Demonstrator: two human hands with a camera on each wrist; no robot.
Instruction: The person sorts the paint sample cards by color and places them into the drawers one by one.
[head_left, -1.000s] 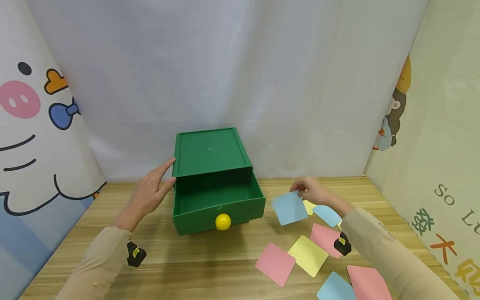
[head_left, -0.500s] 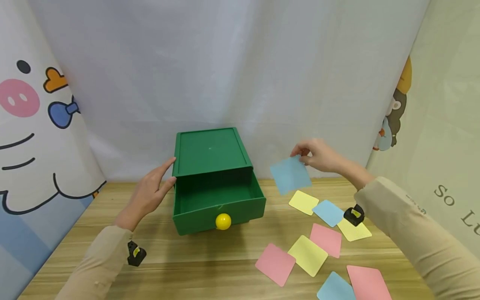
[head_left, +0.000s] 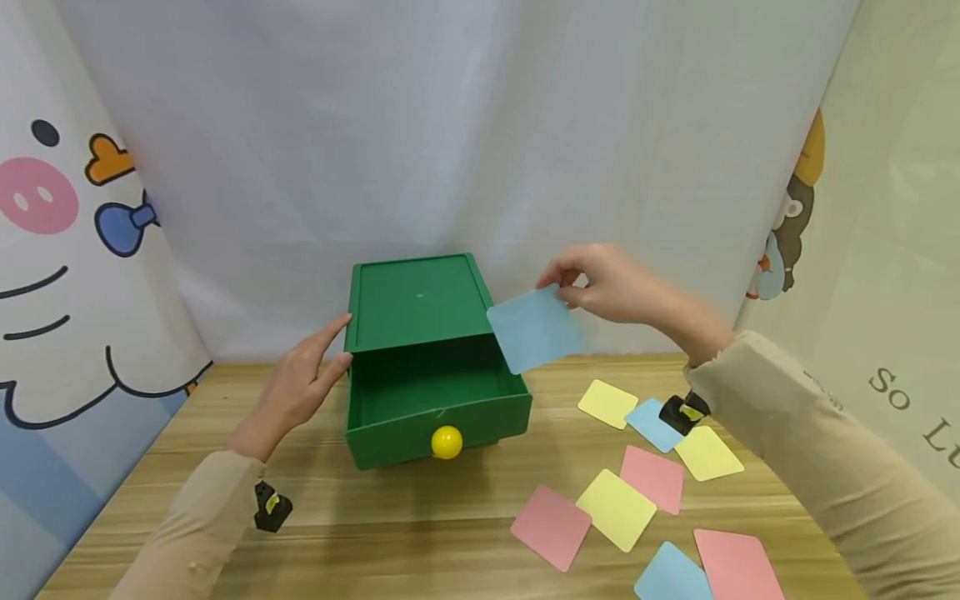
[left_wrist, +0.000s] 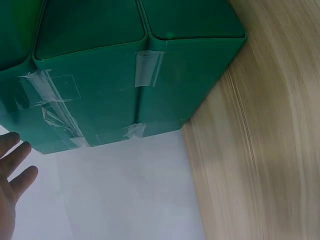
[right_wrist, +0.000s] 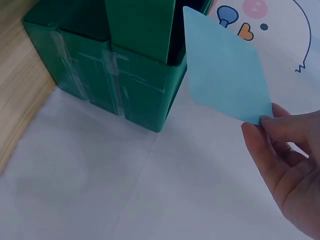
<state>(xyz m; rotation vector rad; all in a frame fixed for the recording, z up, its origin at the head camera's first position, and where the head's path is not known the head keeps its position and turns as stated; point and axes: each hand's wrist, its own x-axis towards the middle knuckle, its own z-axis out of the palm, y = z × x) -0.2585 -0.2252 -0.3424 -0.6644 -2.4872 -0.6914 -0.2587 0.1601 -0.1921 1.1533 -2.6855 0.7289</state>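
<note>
A green drawer unit [head_left: 420,302] stands at the back of the table. Its top drawer [head_left: 435,437] is pulled out, with a yellow ball knob on the front and a bare floor inside. My left hand [head_left: 296,387] is at the unit's left side, fingers extended, the fingertips at its edge; the left wrist view shows some fingers [left_wrist: 20,170] beside the taped tiers. Between thumb and fingertips, my right hand [head_left: 611,283] pinches one corner of a square blue paper card [head_left: 536,329]. That card hangs in the air over the drawer's right edge, tilted, and appears flat in the right wrist view.
Several cards lie to the right on the wooden table [head_left: 300,550]: yellow [head_left: 615,510], pink [head_left: 551,529] and blue [head_left: 672,573], some overlapping. A white curtain [head_left: 600,150] hangs behind. Clear tape [left_wrist: 149,70] joins the unit's tiers.
My right hand has lifted the blue card off the table and carried it up, then left toward the drawer. The left hand and the drawer unit have stayed put.
</note>
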